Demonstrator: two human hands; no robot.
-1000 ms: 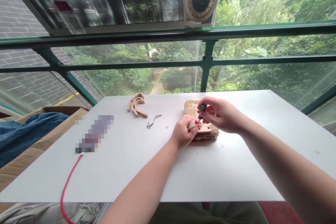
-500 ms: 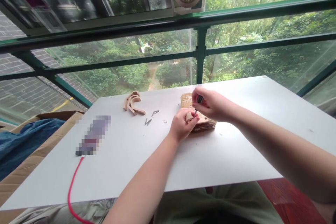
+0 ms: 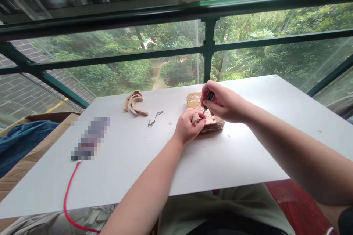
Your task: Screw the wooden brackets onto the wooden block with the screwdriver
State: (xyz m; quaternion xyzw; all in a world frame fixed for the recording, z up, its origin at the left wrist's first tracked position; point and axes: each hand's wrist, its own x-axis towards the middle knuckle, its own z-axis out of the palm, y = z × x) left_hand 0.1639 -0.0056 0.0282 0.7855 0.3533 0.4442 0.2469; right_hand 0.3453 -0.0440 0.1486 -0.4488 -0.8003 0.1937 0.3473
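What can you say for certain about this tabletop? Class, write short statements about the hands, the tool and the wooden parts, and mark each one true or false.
1. The right hand holds a screwdriver with its tip pointing down at a small wooden piece. True.
2. The left hand lies flat on the white table, well away from the wood. False: it grips the small wooden piece on top of the stack of wooden boards.
3. Loose screws lie between the curved wooden pieces and the hands. True.
4. The cable leaving the table's near edge is blue. False: it is red.
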